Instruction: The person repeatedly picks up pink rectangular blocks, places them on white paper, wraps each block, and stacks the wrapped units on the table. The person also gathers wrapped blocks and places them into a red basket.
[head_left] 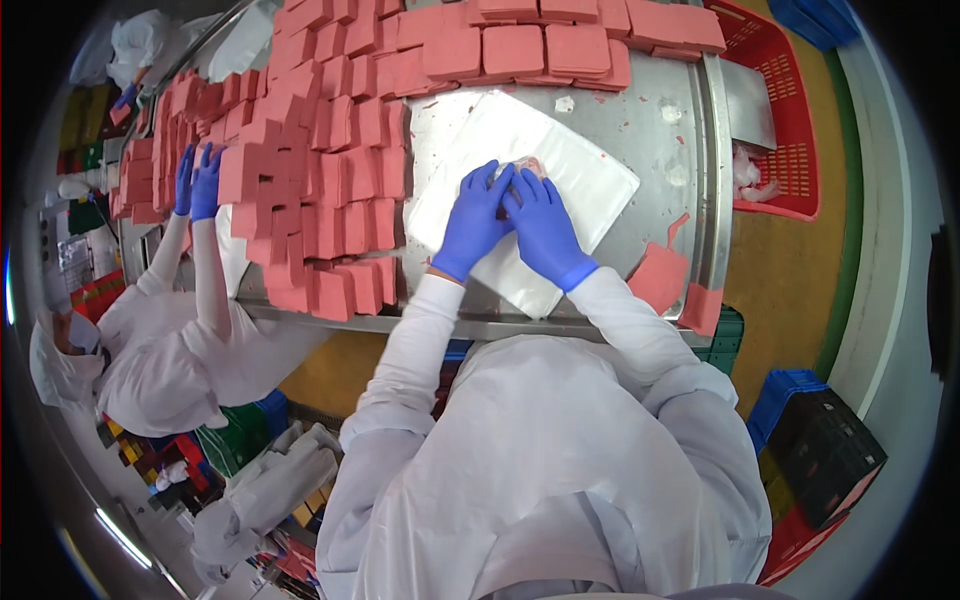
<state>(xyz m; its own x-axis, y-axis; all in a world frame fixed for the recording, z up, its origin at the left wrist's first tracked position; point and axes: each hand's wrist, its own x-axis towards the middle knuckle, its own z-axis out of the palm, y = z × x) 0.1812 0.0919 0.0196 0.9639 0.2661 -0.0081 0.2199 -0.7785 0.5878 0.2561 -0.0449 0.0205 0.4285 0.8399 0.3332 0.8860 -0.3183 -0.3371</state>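
Atop white plastic sheets [585, 185], we see a glossy, pinkish lump [531, 162]; left hand [474, 222], right hand [545, 228] half-curled against it, pinch unclear.

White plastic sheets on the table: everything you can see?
The white plastic sheets look thin, smooth and glossy, seemingly layered in a flat, four-cornered pile. They lie askew on the metal table, one corner near its front edge. The left hand and right hand, gloved, cover part of the middle, beside a crumpled, pinkish bit; exact contact is hidden.
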